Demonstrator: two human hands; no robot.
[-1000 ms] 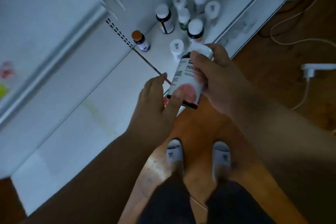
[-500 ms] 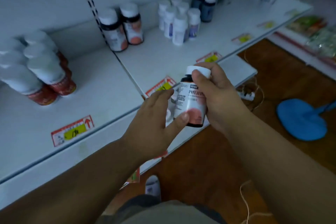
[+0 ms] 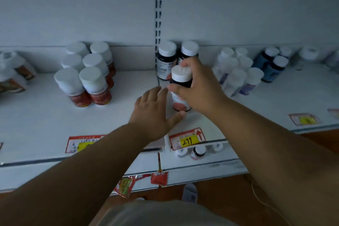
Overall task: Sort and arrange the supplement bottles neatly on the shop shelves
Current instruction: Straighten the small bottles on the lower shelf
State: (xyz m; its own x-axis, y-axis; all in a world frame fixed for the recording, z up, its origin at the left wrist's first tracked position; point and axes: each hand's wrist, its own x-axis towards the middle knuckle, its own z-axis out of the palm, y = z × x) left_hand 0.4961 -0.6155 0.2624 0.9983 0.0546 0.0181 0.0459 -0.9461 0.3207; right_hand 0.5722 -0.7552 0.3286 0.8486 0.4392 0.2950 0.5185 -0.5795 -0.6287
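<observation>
Presently: dark bottle upright on shelf, right hand gripping it below cap; left hand open, fingers straight, touching its left side

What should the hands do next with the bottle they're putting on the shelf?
Probably slide the dark bottle back a little, snug against the two matching bottles behind it, then let go. The right hand grips it near the cap, the left hand steadies its base, and it seems to stand on the shelf.
</observation>
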